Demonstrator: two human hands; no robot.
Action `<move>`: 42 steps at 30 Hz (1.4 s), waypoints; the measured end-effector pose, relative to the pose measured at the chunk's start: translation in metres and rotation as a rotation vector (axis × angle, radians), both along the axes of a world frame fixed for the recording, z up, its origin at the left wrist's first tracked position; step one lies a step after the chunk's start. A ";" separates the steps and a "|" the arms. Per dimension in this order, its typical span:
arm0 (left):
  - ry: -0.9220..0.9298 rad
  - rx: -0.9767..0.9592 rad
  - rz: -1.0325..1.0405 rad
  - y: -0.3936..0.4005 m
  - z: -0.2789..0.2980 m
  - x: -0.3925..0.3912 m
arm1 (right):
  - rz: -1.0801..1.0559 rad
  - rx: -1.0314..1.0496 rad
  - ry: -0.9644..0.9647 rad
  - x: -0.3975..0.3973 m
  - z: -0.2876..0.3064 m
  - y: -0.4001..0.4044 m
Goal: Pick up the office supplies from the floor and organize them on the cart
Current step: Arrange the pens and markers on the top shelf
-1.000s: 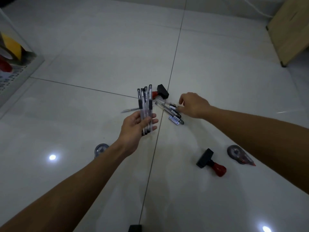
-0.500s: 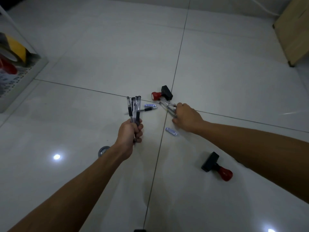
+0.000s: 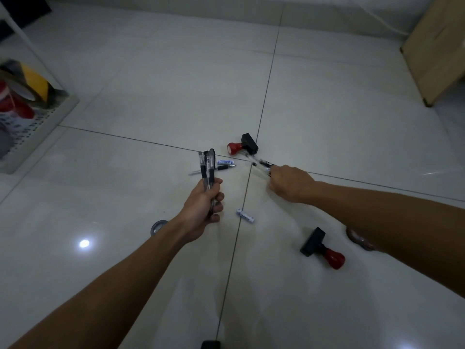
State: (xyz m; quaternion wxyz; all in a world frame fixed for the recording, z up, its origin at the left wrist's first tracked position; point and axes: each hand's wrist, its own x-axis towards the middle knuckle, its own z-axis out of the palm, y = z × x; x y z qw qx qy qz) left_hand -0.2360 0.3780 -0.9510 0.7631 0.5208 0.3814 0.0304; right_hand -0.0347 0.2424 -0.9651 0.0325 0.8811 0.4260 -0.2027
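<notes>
Both hands work over the tiled floor (image 3: 151,96): the left hand (image 3: 203,207) grips a bunch of pens (image 3: 207,170) upright, while the right hand (image 3: 289,183) curls round more pens (image 3: 263,163) lying on the tiles. Nearest lie a stamp (image 3: 322,248) and a battery (image 3: 245,216); beyond, a second battery (image 3: 225,162) and another stamp (image 3: 242,146). At far left stands the cart (image 3: 40,122).

red-handled black stamp (image 3: 322,249), white floor (image 3: 176,84)

Single head-worn wide-angle view, looking forward and down, white tiled floor (image 3: 156,102) near
</notes>
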 end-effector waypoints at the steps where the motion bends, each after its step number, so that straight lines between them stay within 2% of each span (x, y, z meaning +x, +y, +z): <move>1: -0.010 -0.001 -0.005 -0.001 0.000 0.001 | -0.044 0.035 0.138 0.003 0.007 0.001; 5: -0.023 0.003 -0.006 -0.002 0.003 0.001 | -0.146 0.158 0.623 0.004 0.035 -0.001; 10: -0.032 -0.094 0.068 -0.004 0.007 0.004 | -0.341 0.253 0.884 0.004 0.054 -0.002; 13: -0.068 -0.117 0.105 -0.006 0.007 0.006 | -0.345 0.187 0.995 0.004 0.064 -0.007; 16: -0.060 -0.108 0.052 -0.009 0.007 0.006 | -0.306 0.130 1.104 0.001 0.069 -0.014; 20: -0.036 -0.148 -0.106 -0.015 0.010 0.005 | -0.155 0.031 1.078 -0.004 0.076 -0.019; 24: 0.056 -0.082 -0.356 -0.021 0.014 0.003 | 0.037 -0.215 0.964 -0.015 0.082 -0.010; 29: 0.054 -0.007 -0.501 -0.032 0.019 0.001 | 0.091 -0.443 0.903 -0.036 0.081 0.009; 35: 0.068 -0.067 -0.576 -0.028 0.018 -0.006 | 0.116 -0.403 0.867 -0.037 0.085 0.013; 42: 0.060 -0.276 -0.656 -0.022 0.026 -0.013 | 0.104 -0.351 0.869 -0.039 0.084 0.016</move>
